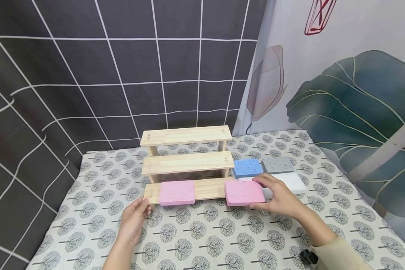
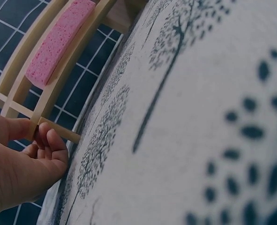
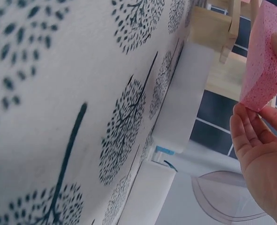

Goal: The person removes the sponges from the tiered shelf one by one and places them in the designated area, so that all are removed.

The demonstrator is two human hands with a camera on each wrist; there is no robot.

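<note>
A three-tier wooden stand [image 1: 188, 163] is on the cloth. At the left end of its lowest step, my left hand [image 1: 134, 217] pinches the board's edge between thumb and fingers, as the left wrist view also shows. One pink sponge [image 1: 177, 192] lies flat on that step, toward its left. My right hand [image 1: 279, 195] grips a second pink sponge [image 1: 244, 192] by its right side, thumb on one edge and fingers on the other. In the head view this sponge overlaps the right end of the lowest step. Pores show on its face in the right wrist view.
Right of the stand lie a blue sponge [image 1: 248, 167], a grey sponge [image 1: 278, 165] and white blocks [image 1: 291, 182], close to my right hand. Behind the stand hangs a dark gridded cloth [image 1: 128, 63]. A tree-patterned cloth [image 1: 175, 247] covers the table.
</note>
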